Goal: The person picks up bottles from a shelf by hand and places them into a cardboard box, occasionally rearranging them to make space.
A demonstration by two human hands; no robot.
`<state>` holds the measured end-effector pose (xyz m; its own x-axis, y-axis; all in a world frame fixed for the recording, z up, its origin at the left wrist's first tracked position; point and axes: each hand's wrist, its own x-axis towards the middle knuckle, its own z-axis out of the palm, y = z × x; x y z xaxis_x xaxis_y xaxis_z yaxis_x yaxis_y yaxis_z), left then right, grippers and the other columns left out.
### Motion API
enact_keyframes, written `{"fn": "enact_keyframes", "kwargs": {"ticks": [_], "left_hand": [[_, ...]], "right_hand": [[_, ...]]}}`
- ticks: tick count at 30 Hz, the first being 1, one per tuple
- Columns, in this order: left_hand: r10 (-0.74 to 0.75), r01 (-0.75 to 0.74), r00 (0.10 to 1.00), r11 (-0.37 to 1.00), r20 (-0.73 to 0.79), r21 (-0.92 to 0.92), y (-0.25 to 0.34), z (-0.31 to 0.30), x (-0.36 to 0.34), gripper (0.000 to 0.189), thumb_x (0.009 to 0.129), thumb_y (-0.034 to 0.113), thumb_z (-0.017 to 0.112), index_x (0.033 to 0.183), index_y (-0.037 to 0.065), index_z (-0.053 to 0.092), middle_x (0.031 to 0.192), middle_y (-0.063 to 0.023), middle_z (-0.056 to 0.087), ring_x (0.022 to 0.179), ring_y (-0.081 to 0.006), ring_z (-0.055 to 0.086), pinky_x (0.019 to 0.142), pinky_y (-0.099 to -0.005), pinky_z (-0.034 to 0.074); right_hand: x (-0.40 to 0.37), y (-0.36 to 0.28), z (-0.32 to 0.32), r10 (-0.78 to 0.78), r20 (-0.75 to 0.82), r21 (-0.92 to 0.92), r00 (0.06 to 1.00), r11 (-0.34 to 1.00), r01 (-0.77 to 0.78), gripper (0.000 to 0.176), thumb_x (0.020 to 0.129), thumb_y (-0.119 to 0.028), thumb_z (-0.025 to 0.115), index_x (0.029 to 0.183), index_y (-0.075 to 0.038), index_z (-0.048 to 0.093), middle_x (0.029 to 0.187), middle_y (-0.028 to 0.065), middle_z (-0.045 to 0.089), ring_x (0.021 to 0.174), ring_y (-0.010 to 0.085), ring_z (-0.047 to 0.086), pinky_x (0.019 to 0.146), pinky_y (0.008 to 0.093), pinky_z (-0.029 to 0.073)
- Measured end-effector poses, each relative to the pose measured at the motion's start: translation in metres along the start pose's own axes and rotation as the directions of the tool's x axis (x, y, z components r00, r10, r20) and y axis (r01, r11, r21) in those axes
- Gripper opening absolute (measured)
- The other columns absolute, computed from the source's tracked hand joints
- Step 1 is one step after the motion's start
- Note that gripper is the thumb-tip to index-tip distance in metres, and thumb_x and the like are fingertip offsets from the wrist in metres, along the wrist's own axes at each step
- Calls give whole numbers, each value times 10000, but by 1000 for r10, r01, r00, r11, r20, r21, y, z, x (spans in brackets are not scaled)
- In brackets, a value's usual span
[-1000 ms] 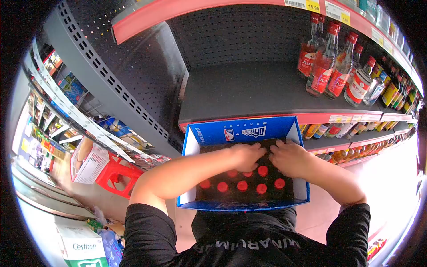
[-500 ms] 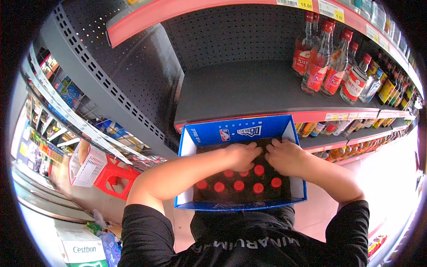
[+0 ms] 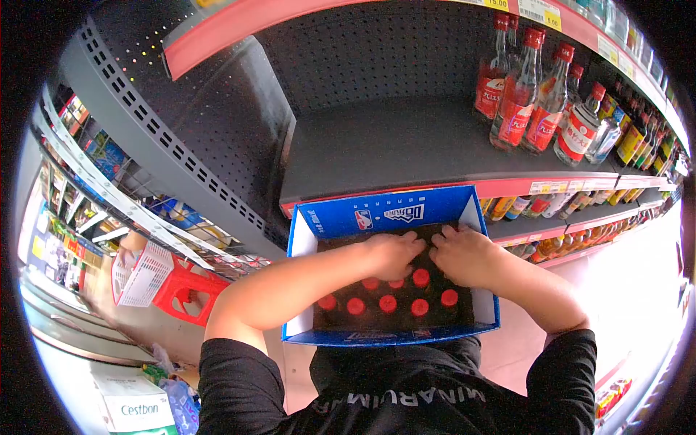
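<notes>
A blue cardboard box (image 3: 377, 214) sits in front of me at waist height, its far flap up against the shelf edge. Several dark bottles with red caps (image 3: 386, 303) stand inside it. My left hand (image 3: 394, 254) and my right hand (image 3: 464, 254) are side by side in the far part of the box, fingers curled down over the bottle tops there. What the fingers grip is hidden under the hands.
A grey shelf board (image 3: 406, 145) lies bare ahead of the box. Clear bottles with red labels and caps (image 3: 540, 94) stand at its right. More bottles fill lower shelves (image 3: 580, 206) at right. A red stool (image 3: 181, 290) and white basket (image 3: 141, 272) stand at left.
Both hands stay in the same spot in the box. The view has shifted slightly; the box and shelf sit a little lower and further left in frame.
</notes>
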<state>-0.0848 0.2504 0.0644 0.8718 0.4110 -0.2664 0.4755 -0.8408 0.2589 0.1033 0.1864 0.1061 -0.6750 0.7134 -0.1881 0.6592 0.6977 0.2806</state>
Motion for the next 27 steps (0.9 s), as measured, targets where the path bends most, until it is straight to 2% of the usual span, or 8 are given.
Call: {"fn": "enact_keyframes", "kwargs": {"ticks": [5,14,19,27], "left_hand": [[-34,35,998,999,50,-6,3,-6,-1,532,863,275,544,1278,-28,406,1228,-265,491,1027,-410,579,871,-455,490],[-74,77,990,997,122,-22,6,-13,-3,620,860,291,555,1369,5,346,1384,-294,373,1122,-414,540,948,-444,457],[-90,93,988,996,128,-13,10,-18,-5,622,856,283,561,1370,10,342,1384,-291,378,1143,-413,527,957,-440,455],[-63,66,993,997,96,-26,7,-13,-2,573,845,270,565,1313,-6,384,1323,-294,428,1106,-409,548,929,-445,471]], "right_hand": [[0,0,1,-4,-11,16,1000,1000,4,233,768,-249,610,916,-75,655,957,61,593,969,239,553,795,364,461],[-1,1,-2,4,-26,51,1000,999,-2,247,743,-252,652,911,-71,653,941,61,590,963,236,551,794,363,461],[0,1,-4,9,7,69,1000,998,-10,275,721,-256,683,918,-67,652,948,62,591,972,239,548,797,367,460],[1,1,-1,8,7,74,1000,997,-9,266,731,-226,653,934,-55,652,959,62,593,973,242,549,796,373,462]]}}
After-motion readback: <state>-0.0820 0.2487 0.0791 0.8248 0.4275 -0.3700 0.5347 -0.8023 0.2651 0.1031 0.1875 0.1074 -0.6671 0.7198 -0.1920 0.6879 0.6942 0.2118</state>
